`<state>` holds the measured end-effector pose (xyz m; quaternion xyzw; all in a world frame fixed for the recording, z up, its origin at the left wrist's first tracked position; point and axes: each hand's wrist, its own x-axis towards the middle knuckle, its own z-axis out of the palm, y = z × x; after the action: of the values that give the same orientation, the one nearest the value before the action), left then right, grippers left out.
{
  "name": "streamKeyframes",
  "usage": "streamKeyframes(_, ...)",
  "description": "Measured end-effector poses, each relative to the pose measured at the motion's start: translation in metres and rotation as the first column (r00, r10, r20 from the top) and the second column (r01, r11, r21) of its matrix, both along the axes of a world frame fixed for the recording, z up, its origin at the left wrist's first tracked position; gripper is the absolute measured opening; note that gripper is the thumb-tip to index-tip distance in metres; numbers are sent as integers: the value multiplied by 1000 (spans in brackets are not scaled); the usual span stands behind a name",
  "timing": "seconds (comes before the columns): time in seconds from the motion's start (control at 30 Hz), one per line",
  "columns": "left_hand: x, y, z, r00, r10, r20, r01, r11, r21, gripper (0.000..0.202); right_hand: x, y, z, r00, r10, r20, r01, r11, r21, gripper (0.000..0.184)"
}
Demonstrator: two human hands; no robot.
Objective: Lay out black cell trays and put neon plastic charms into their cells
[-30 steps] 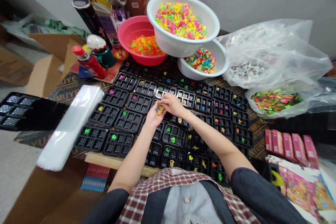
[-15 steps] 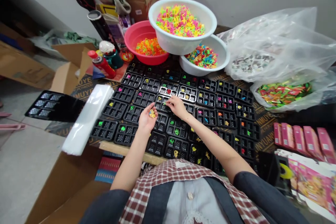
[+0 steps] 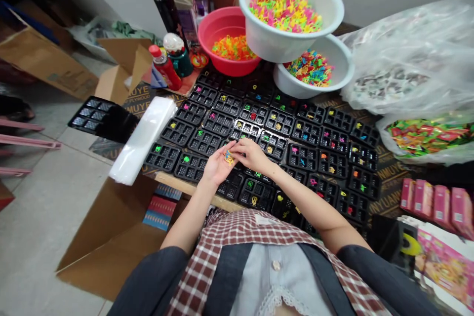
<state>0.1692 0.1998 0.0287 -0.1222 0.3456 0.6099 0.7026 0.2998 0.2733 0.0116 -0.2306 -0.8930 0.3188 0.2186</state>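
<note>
Hands [image 3: 237, 158] over black trays [image 3: 207, 140]

We see bright, even indoor light, soft shadows, glare on the clear bags, and wide-angle bending at the edges.

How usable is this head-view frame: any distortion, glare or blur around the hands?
Head view: wide-angle bending curves the wooden table edge; lighting soft and even; mild glare on the clear plastic bags; the left hand, right hand and small coloured plastic pieces are slightly soft.
</note>
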Motion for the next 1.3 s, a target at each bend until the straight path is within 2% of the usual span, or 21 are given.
streamKeyframes(0.1,1,-3,0,1000,-15,-2,15,1000,-20,39,3,-3,-2,994,-98,-38,97,995,-37,28)
streamKeyframes(0.17,-2,-7,-2,1000,-6,-28,3,996,-87,36,6,-5,-1,976,-200,-89,196,979,-52,28)
streamKeyframes(0.27,-14,-15,-7,984,110,-137,-140,963,-229,33,7,-10,-7,939,-320,-122,313,947,-75,25)
streamKeyframes(0.33,-23,-21,-9,963,185,-198,-234,936,-261,32,6,-14,-18,947,-307,-91,300,951,-79,23)
streamKeyframes(0.4,-30,-27,-9,957,208,-201,-252,940,-230,32,3,-18,-32,968,-249,-35,247,967,-63,20)
streamKeyframes(0.47,-33,-31,-6,967,188,-174,-218,960,-177,31,0,-22,-41,977,-212,16,212,977,-36,16)
streamKeyframes(0.53,-32,-34,-2,978,147,-147,-167,977,-132,30,-3,-25,-41,978,-209,10,210,978,-21,13)
streamKeyframes(0.67,-24,-34,0,990,82,-116,-91,993,-74,32,-9,-31,-20,983,-158,-95,156,987,-30,19)
streamKeyframes(0.8,-14,-31,-3,997,29,-73,-29,1000,-6,33,-12,-33,-7,998,-53,-46,51,998,-48,16)
streamKeyframes(0.97,-10,-30,-7,999,21,-37,-21,1000,-17,36,-7,-30,-12,990,-130,-46,121,979,-166,15)
streamKeyframes(1.13,-13,-35,-13,991,-14,-136,13,1000,-9,35,-4,-34,-11,975,-198,-106,168,956,-240,14)
streamKeyframes(1.23,-15,-40,-16,976,-26,-217,28,1000,3,29,-6,-40,-13,970,-213,-117,185,960,-209,16)
streamKeyframes(1.3,-16,-42,-16,965,-32,-261,34,999,1,22,-7,-42,-16,961,-252,-116,239,964,-118,17)
